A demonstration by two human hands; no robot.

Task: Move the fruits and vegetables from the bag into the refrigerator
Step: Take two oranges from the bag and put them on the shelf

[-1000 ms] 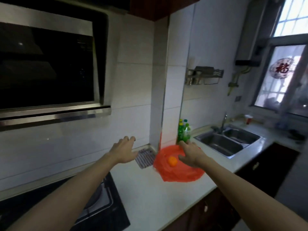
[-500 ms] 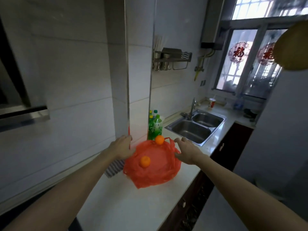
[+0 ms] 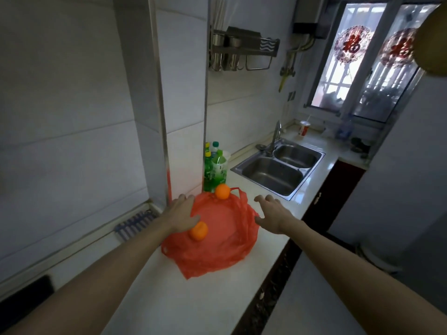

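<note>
thin red plastic bag (image 3: 217,240) lies slumped on the white countertop (image 3: 169,293), two round oranges (image 3: 198,231) atop it. left hand (image 3: 182,213) rests open-fingered on its edge; right hand (image 3: 272,213) hovers beside, fingers spread.

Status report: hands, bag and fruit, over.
Both open: left hand over left edge of red plastic bag, right hand beside it. Two round oranges on bag, ungripped. Green plastic bottles behind, nothing blocking.
</note>
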